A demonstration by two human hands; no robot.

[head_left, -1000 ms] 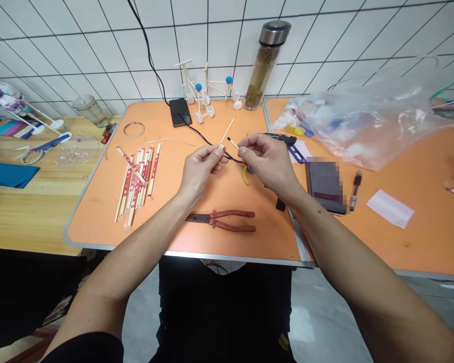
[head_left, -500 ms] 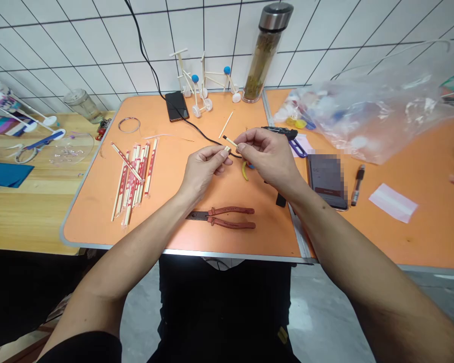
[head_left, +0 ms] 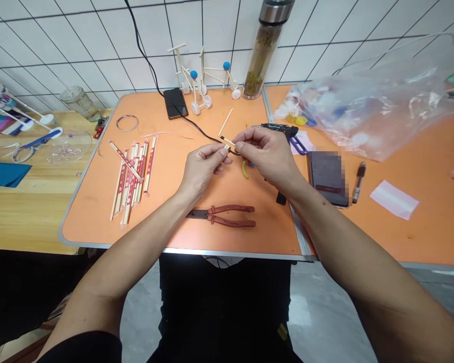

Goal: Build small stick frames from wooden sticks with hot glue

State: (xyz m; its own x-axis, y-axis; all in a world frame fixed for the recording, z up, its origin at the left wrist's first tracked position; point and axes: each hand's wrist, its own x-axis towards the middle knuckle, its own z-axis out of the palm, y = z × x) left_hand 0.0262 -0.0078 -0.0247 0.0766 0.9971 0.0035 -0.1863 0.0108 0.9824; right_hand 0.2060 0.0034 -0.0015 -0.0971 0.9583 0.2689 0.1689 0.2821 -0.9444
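My left hand (head_left: 203, 166) pinches a short pale wooden stick piece (head_left: 226, 147) between thumb and fingers. My right hand (head_left: 263, 153) holds a thin wooden stick with a dark tip (head_left: 230, 142), and that tip end sits right by the left hand's piece. A black cable (head_left: 208, 136) runs across the table behind my fingers. A loose wooden stick (head_left: 225, 122) lies just beyond my hands. Under my right hand's fingers, a small yellow-green object (head_left: 244, 170) shows, partly hidden. A black glue gun (head_left: 278, 130) lies just past my right hand.
Red-handled pliers (head_left: 221, 216) lie in front of my hands, with wrapped chopsticks (head_left: 132, 174) to the left. Small stick models with blue tips (head_left: 200, 83), a phone (head_left: 176, 103), a bottle (head_left: 261, 55) and a plastic bag (head_left: 363, 111) stand beyond.
My hands have drawn closer together, bringing the dark-tipped stick to the left hand's piece. The whole view has tilted slightly, so the table sits higher in the picture.
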